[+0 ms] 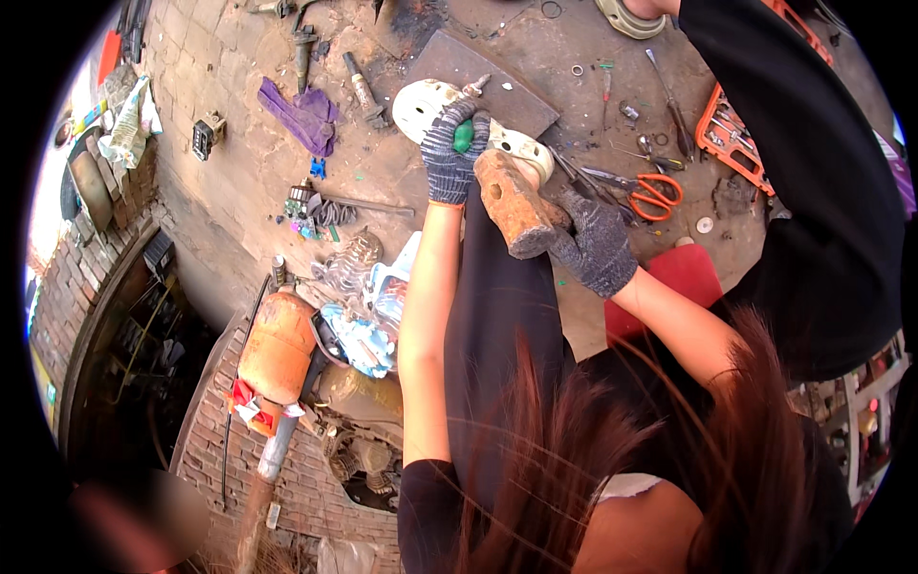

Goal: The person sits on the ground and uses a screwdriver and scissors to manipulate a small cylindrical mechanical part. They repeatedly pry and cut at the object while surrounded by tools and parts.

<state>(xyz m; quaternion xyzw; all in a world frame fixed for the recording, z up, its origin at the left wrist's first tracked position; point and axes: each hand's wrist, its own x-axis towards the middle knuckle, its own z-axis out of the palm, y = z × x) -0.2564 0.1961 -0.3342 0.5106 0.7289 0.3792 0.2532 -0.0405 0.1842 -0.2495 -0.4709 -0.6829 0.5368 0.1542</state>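
My left hand (451,161), in a grey knit glove, is closed round something with a rounded green end (464,136); the rest is hidden in the fist. Just beyond the fingers, a small metal piece (476,84) rises over a dark steel plate (516,81); whether it joins the held thing I cannot tell. My right hand (598,244), gloved too, grips a hammer with a rusty block head (512,203), held above my leg and close to the left wrist. Most of its handle is hidden. A cream clog (421,110) shows on both sides of my left hand.
Orange-handled scissors (655,196), a long screwdriver (669,105) and an orange tool case (732,134) lie to the right. A purple cloth (304,115) and metal parts lie left. An orange cylinder (277,349) stands lower left, near a brick-edged pit (134,344).
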